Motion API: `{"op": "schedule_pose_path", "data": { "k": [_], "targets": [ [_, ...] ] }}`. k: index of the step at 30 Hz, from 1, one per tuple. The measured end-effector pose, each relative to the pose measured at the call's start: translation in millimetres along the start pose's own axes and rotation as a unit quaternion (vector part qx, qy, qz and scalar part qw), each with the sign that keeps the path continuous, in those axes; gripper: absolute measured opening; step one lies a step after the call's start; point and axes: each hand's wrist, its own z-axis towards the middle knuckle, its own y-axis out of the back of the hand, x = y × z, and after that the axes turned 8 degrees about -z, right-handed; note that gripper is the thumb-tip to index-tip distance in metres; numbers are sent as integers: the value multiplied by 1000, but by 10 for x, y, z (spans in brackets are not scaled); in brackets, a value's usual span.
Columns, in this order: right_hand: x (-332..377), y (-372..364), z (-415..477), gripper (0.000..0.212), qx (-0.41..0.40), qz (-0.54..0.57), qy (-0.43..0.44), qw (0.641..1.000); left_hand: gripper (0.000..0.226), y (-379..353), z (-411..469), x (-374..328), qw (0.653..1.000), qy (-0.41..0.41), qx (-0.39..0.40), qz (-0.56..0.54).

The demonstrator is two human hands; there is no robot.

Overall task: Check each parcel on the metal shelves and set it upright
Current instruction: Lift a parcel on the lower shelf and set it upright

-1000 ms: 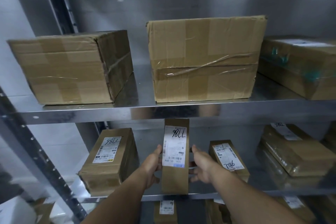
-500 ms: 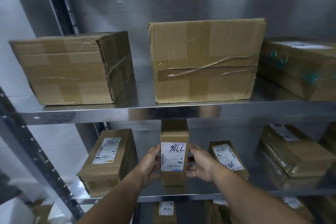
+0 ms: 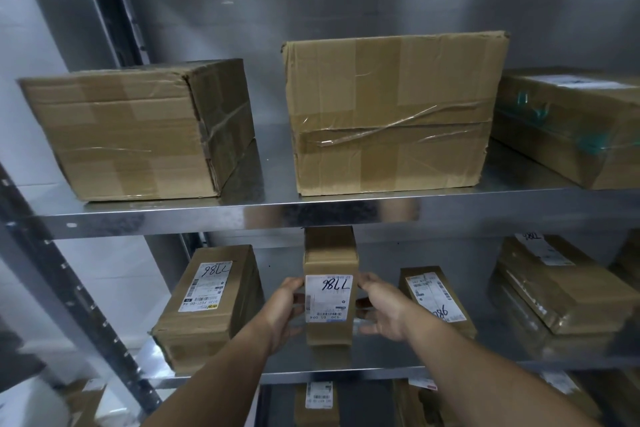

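The narrow parcel [image 3: 329, 291] stands on end on the middle shelf [image 3: 381, 357], its lower end down at the shelf plate and its white label facing out with the handwritten number upside down. A second ago it was nearer the shelf's front edge and looked taller, with the label high on it; since then it has gone further back under the upper shelf [image 3: 311, 215]. The left hand [image 3: 287, 312] grips its left side with the thumb on the front edge, and the right hand [image 3: 379, 308] grips the right side, fingers curled in; both hands have kept their hold and now sit level with the label. The flat parcel [image 3: 211, 302] to its left and the labelled parcel [image 3: 436, 302] to its right lie as before, each apart from it
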Motion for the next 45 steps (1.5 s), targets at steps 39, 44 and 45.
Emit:
{"op": "schedule_pose_path", "data": {
  "k": [39, 44, 45],
  "targets": [
    [-72, 55, -46, 25, 36, 23, 24, 999, 9, -1, -87, -23, 1000, -24, 5, 3],
    [-104, 43, -19, 30, 43, 27, 31, 998, 6, -16, -91, -33, 999, -29, -13, 4],
    [-107, 34, -20, 32, 45, 28, 32, 998, 6, -14, -97, -39, 999, -27, -17, 3]
  ]
}}
